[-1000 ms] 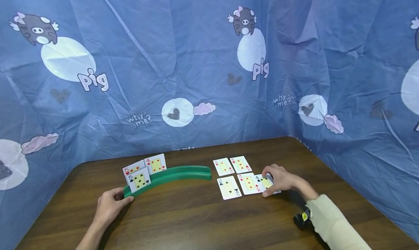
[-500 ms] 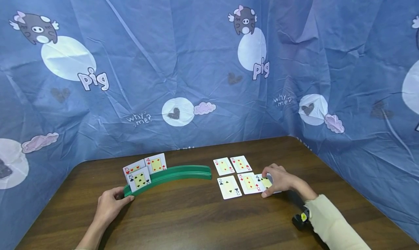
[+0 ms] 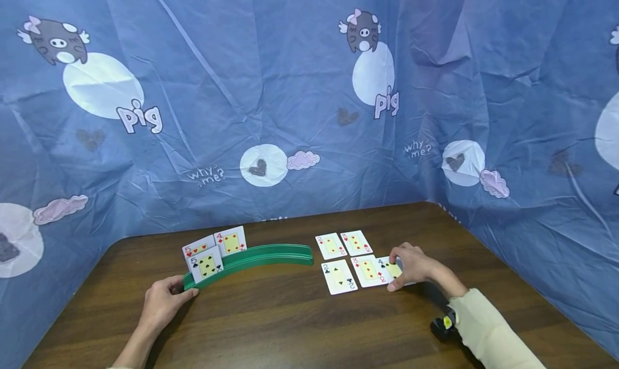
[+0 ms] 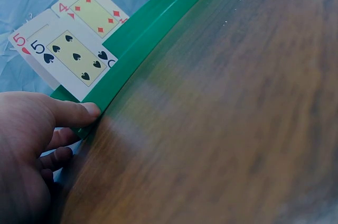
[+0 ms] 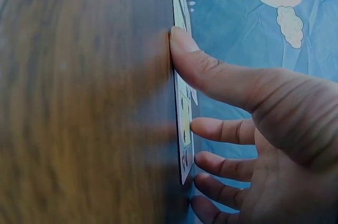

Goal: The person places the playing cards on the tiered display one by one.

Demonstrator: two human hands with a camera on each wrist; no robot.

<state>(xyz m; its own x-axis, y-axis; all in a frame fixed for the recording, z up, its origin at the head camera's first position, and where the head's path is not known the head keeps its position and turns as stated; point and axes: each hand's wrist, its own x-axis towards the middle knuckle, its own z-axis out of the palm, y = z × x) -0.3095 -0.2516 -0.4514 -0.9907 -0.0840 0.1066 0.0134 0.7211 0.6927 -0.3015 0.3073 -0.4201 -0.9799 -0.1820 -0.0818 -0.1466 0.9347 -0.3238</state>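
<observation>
A curved green card holder (image 3: 266, 254) lies on the left half of the table. Its left end is pinched between the thumb and fingers of my left hand (image 3: 162, 303). Standing in it are a five of spades (image 4: 76, 55) in front, a five of hearts (image 3: 197, 246) partly covered behind, and a four of diamonds (image 3: 230, 242). My right hand (image 3: 413, 267) grips a black four playing card (image 3: 393, 269) lying flat at the right, thumb on its near edge and fingers at the far side. That hand hides part of the card.
Beside the black four lie a three of diamonds (image 3: 368, 272), which it meets or overlaps, and a two of clubs (image 3: 339, 277). Behind them are a two of diamonds (image 3: 331, 246) and a red heart card (image 3: 357, 243). A blue printed curtain (image 3: 290, 89) encloses the brown table (image 3: 271, 326).
</observation>
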